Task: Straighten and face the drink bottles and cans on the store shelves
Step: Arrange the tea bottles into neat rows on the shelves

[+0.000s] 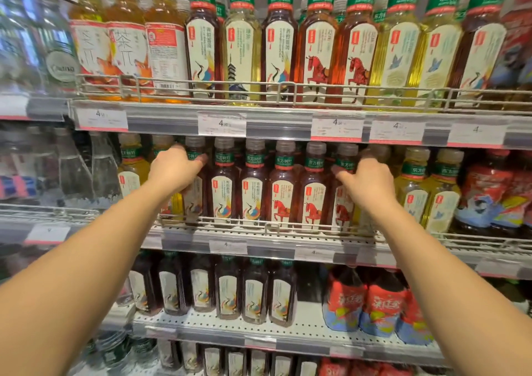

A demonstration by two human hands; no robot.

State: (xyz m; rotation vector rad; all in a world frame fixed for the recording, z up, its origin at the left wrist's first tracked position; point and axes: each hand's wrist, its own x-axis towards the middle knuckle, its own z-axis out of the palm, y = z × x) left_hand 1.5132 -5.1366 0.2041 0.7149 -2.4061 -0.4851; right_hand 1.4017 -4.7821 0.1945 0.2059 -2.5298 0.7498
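Tall store shelves [276, 122] carry rows of tea bottles behind wire rails, and both arms reach to the middle shelf. The left hand [175, 171] curls round a dark tea bottle [195, 200] at the row's left end. The right hand [365, 182] grips a horse-label bottle [342, 202] at its right end.

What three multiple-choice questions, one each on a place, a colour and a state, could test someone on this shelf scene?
1. Which shelf are both hands on?
A. top
B. second from top
C. lowest

2. What colour are the horses on the labels?
A. red
B. blue
C. black

3. What is the left hand doing?
A. hanging idle
B. gripping a bottle neck
C. pulling off a price tag

Answers:
1 B: the left hand and right hand reach the row under the top shelf.
2 A: the horse labels show red horses.
3 B: its fingers curl round a dark bottle near the cap.
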